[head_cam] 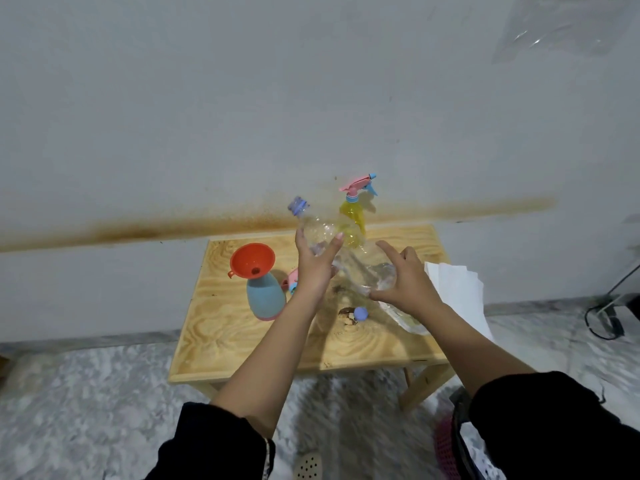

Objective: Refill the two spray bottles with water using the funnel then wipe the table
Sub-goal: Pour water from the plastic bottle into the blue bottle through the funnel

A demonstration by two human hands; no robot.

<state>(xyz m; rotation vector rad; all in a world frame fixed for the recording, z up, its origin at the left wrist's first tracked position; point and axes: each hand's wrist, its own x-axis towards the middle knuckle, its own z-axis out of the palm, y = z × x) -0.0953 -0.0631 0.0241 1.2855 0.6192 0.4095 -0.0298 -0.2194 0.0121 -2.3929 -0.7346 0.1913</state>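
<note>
Clear plastic, crinkled and seemingly almost empty, the water bottle (pixel 341 251) is held tilted above the bench (pixel 221 327), its open blue-ringed neck pointing up and away toward the wall. The left hand (pixel 317 266) is clenched around its upper body; the right hand (pixel 408 282) cups its base with fingers spread, the forefinger lifted off, so its grip is loose, more a support than a clamp.

Left of the water bottle stands the blue spray bottle (pixel 266 299), its head off, with the orange funnel (pixel 252 260) seated in its neck. Just behind the water bottle, toward the wall, the yellow spray bottle (pixel 353 218) stands with its pink trigger head screwed on. The blue cap (pixel 360 313) lies below the water bottle on the bench, and a white paper towel (pixel 457 289) lies to the right of it at the bench's edge. A pink and blue part, probably the removed spray head, peeks out beside the left wrist.

The filling of the blue spray bottle looks to be the step in hand. Next the neck must swing left and tip down over the funnel's bowl, slowly, so nothing spills; the yellow one seems unopened.
</note>
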